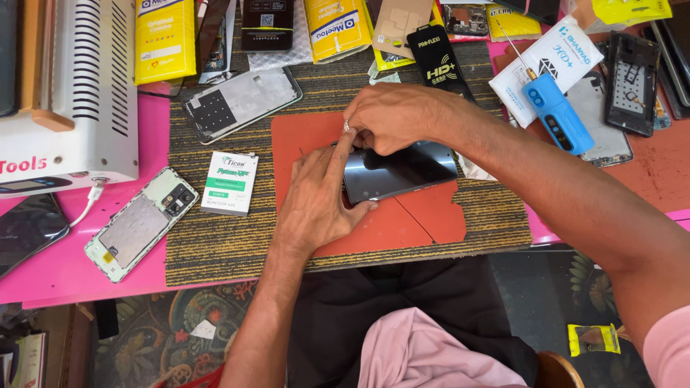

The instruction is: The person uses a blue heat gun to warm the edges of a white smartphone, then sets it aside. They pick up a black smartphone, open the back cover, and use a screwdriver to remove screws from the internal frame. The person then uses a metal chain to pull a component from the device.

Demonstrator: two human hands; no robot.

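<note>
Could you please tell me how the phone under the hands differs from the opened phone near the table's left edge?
The dark phone shows a glossy black face; the opened phone shows bare metal insides in a pale green frame. Both hands touch the dark phone; the opened phone lies untouched. Both lie flat.

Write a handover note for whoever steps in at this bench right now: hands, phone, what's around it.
Left hand: flat on the left end of the dark phone, thumb at its lower edge, forefinger up along the top corner.
Right hand: fingertips pinched at the phone's top-left corner.
The phone lies screen up on the red mat. Whether the screen has lifted at all cannot be told.
Nearby, untouched: white battery, two opened phone frames, blue screwdriver.
</note>
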